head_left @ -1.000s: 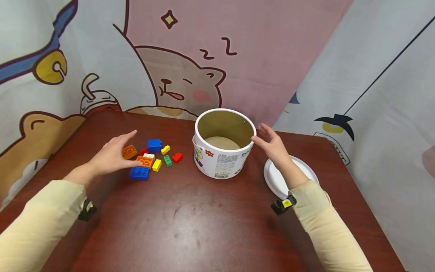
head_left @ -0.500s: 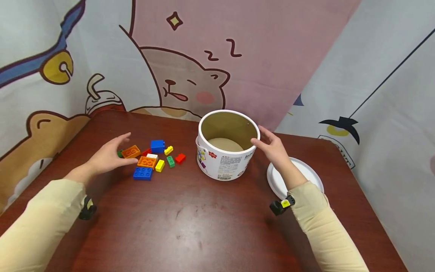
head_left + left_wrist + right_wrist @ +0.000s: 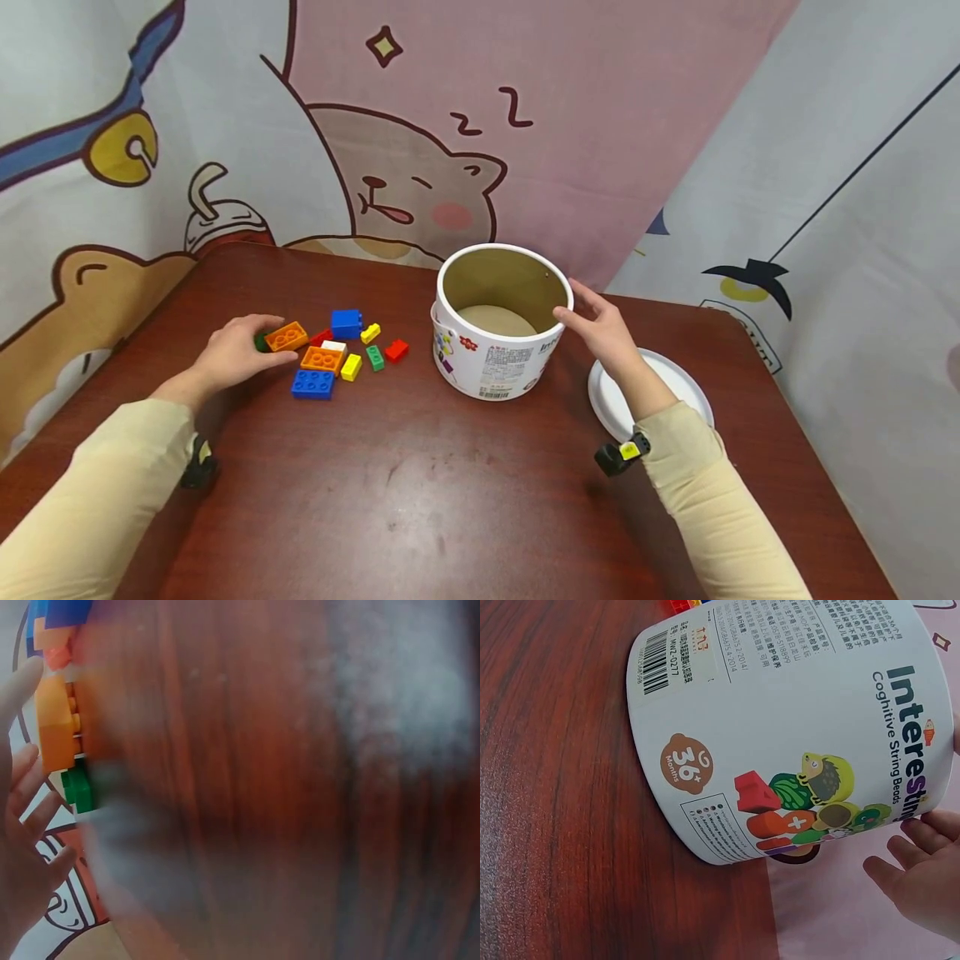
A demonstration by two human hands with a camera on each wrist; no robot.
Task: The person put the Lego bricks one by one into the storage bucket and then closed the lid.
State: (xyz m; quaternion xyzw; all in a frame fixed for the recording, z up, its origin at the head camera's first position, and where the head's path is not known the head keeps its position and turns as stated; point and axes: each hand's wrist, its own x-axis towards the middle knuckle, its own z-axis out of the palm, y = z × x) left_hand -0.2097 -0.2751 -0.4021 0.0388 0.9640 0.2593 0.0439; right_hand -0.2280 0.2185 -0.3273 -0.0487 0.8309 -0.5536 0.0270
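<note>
In the head view my left hand (image 3: 234, 353) is low at the left, thumb and fingers spread around the near side of an orange toy brick (image 3: 287, 337). A green brick (image 3: 261, 342) lies just beyond its fingers. The left wrist view shows the same orange brick (image 3: 56, 724) beside the thumb and fingers. My right hand (image 3: 606, 333) rests at the rim of a white, lidless round bucket (image 3: 487, 367), thumb at the edge and fingers along its right side. Printed toys and lettering cover the bucket (image 3: 780, 712) in the right wrist view.
Near the left hand lie another orange brick (image 3: 322, 359), two blue bricks (image 3: 312, 385), and small yellow (image 3: 351, 367), green (image 3: 375, 358), red (image 3: 397, 351) and white pieces. A white round lid (image 3: 678, 379) lies under the right forearm. A printed curtain (image 3: 600, 150) hangs behind the table (image 3: 450, 492).
My left hand has lowered toward the orange and green bricks, its fingers drawing nearer to them. The right hand has come up against the bucket's rim and stays there.
</note>
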